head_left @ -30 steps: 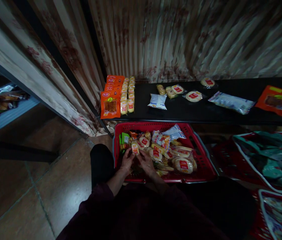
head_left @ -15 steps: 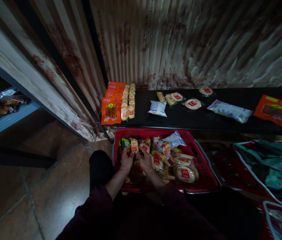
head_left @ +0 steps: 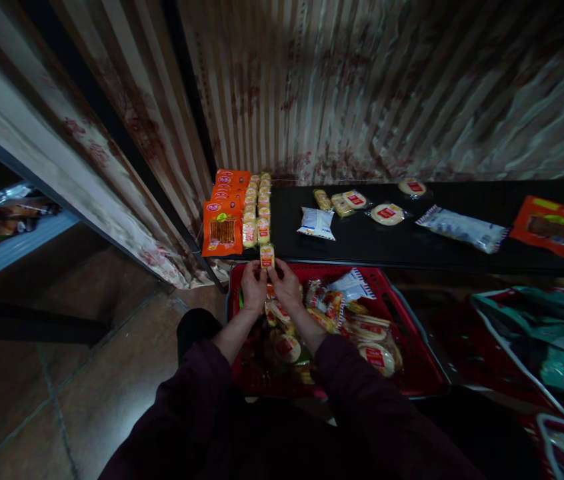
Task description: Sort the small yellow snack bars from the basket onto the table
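Note:
Between both hands I hold a small packaged snack [head_left: 267, 257] with a red and yellow label, at the front edge of the black shelf [head_left: 352, 247]. My left hand [head_left: 253, 287] pinches its left side; my right hand [head_left: 285, 287] grips the right side. Just beyond it stand two rows of similar small packaged snacks [head_left: 263, 230]. Orange snack packets [head_left: 223, 227] overlap in a column to their left. Below my wrists is a red basket [head_left: 415, 360] of mixed wrapped snacks, including round white-and-red ones [head_left: 377, 359].
Farther right on the shelf lie a white packet [head_left: 317, 223], round packaged snacks [head_left: 387, 213], a long striped packet [head_left: 462, 228] and another orange packet [head_left: 555, 229]. A black post [head_left: 189, 87] rises at the shelf's left end. Another basket [head_left: 505, 347] holds green packets.
Both hands have moved up and forward from over the basket to the shelf edge, carrying the small packaged snack. The view has shifted slightly.

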### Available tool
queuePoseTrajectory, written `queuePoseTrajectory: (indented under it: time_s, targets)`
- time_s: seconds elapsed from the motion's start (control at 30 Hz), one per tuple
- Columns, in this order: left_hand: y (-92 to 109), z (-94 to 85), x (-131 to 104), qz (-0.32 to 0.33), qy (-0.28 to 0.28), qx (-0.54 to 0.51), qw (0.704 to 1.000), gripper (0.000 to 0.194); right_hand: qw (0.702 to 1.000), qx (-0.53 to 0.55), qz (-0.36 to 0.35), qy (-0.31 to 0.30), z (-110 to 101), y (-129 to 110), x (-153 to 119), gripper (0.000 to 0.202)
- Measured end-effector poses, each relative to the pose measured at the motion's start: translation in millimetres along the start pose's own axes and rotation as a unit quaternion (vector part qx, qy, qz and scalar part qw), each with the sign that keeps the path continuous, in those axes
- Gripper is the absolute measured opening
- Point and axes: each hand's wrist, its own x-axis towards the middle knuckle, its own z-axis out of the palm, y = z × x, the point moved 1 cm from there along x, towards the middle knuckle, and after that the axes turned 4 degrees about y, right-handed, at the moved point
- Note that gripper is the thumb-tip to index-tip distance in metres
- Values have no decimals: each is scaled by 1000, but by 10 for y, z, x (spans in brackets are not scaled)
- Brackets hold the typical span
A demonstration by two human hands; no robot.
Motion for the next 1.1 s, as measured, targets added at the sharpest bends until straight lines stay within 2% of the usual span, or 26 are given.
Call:
queuePoseTrajectory:
  time_s: [0.2, 0.37, 0.67, 0.9, 1.1]
  targets:
    - [85, 115, 316, 23, 14, 23, 999, 17, 998, -59, -19, 9, 62, -133, 345, 38]
    - [88, 186, 464, 32, 39, 52, 997, 19, 988, -152, -31, 20, 99, -197, 492, 35]
    - [55, 203, 507, 52, 39, 84, 994, 28, 978, -206, -17, -4, 134, -245, 512, 36]
    - [103, 199, 519, 57, 34, 93, 993, 30, 977, -213, -28, -2, 117, -250, 582, 31]
    - [139, 184, 534, 88, 14, 122, 989, 32, 967, -255, -19, -16, 92, -283, 615, 32]
